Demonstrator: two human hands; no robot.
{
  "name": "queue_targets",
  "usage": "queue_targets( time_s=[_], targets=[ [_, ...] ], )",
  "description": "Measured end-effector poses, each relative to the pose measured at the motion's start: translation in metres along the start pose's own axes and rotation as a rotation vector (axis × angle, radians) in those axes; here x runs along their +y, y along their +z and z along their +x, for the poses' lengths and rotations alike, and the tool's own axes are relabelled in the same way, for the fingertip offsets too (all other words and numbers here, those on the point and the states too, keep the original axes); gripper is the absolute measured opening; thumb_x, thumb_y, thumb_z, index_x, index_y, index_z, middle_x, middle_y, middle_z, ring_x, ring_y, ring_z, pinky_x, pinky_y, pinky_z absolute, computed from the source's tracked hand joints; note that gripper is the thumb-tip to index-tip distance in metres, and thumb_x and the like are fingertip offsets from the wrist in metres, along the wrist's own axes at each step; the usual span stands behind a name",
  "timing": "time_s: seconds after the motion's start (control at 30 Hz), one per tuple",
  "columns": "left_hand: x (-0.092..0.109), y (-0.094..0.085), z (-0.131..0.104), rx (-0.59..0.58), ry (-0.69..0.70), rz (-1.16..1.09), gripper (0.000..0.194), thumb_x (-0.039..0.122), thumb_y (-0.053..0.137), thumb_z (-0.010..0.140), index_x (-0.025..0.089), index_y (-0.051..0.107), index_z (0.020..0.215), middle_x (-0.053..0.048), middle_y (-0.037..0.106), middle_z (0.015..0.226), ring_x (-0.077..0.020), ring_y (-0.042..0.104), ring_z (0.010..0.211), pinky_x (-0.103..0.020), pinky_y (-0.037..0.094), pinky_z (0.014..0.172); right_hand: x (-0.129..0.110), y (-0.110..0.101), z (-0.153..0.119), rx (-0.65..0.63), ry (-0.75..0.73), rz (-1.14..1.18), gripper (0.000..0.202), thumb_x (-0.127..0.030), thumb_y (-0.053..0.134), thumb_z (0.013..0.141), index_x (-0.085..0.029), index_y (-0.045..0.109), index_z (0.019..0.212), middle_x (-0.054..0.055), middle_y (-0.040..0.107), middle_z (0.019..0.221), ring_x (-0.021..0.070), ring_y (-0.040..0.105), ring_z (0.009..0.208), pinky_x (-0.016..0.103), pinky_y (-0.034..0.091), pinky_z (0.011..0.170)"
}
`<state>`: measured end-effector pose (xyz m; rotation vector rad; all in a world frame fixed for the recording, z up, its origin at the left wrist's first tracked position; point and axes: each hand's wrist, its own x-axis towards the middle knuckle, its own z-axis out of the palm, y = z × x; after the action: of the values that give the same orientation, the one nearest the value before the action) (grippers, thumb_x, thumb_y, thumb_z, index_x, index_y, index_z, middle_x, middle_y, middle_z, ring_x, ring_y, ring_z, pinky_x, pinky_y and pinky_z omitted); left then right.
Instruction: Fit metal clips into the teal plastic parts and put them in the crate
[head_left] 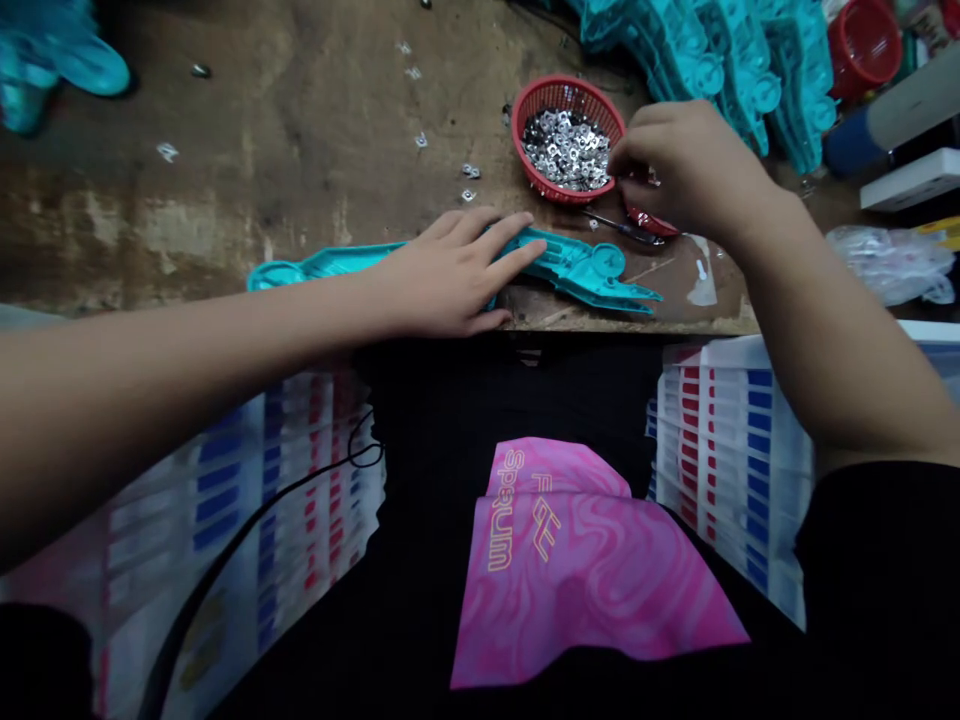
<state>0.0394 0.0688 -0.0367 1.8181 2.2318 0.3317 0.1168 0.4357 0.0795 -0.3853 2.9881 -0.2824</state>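
A long teal plastic part (592, 265) lies along the front of the wooden table. My left hand (457, 265) rests flat over its middle, fingers spread, hiding that stretch. Just behind stands a red plastic basket (523, 160), filled with small shiny metal pieces (566, 150). At the basket's right rim is my right hand (686, 165), its thumb and fingers curled together. Whatever they pinch is too small or hidden to name. Below this hand lies a tool with a thin dark shaft (611, 222), next to a shiny red object (649, 222).
Several more teal parts (675, 50) are piled at the back right, others (82, 50) at the back left. Loose metal pieces (470, 171) dot the table. A second red container (862, 50) and a clear plastic bag (889, 262) sit at the right.
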Motion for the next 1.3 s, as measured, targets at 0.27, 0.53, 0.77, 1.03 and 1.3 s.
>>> queue_targets(
  time_s=[0.27,0.53,0.77,1.03,1.3],
  targets=[
    [0.002,0.003,0.002,0.051,0.011,-0.009,0.114,0.048,0.076,0.111,0.019,0.028,0.21,-0.027,0.032,0.215,-0.0635,0.039,0.193,-0.087,0.036,0.157,-0.018,0.016,0.004,-0.159,-0.175,0.061,0.045,-0.03,0.062,0.11,-0.017,0.095,0.137,0.021,0.092,0.131,0.0315,0.082,0.116,0.048,0.062,0.117],
    [0.012,0.008,0.002,0.086,-0.012,0.049,0.101,0.047,0.079,0.107,0.015,0.051,0.199,-0.027,0.038,0.213,-0.0594,0.043,0.194,-0.082,0.042,0.157,-0.028,0.028,0.001,-0.129,-0.048,0.312,0.032,-0.044,0.083,0.108,-0.029,0.1,0.131,0.01,0.094,0.123,0.0335,0.087,0.11,0.044,0.069,0.105],
    [0.008,0.02,0.001,0.168,0.035,0.025,0.111,0.044,0.079,0.102,0.019,0.042,0.204,-0.029,0.037,0.213,-0.0609,0.042,0.194,-0.088,0.04,0.154,-0.037,0.035,0.003,-0.182,-0.01,0.443,0.036,-0.049,0.088,0.105,-0.029,0.103,0.13,0.01,0.094,0.117,0.0361,0.086,0.11,0.046,0.07,0.104],
    [0.016,0.02,0.002,0.185,0.02,0.007,0.105,0.049,0.082,0.105,0.019,0.051,0.2,-0.027,0.042,0.212,-0.0612,0.046,0.192,-0.086,0.044,0.153,-0.035,0.039,0.006,-0.227,0.138,0.592,0.031,-0.047,0.098,0.093,-0.032,0.101,0.121,0.006,0.092,0.108,0.0387,0.084,0.113,0.054,0.071,0.106],
    [0.021,0.011,0.003,0.157,-0.001,0.027,0.1,0.054,0.081,0.107,0.018,0.055,0.197,-0.028,0.045,0.21,-0.06,0.044,0.193,-0.081,0.043,0.156,-0.043,0.032,0.001,-0.237,0.241,0.704,0.026,-0.049,0.106,0.088,-0.032,0.095,0.104,0.006,0.085,0.091,0.0369,0.081,0.1,0.055,0.069,0.101]
  ],
)
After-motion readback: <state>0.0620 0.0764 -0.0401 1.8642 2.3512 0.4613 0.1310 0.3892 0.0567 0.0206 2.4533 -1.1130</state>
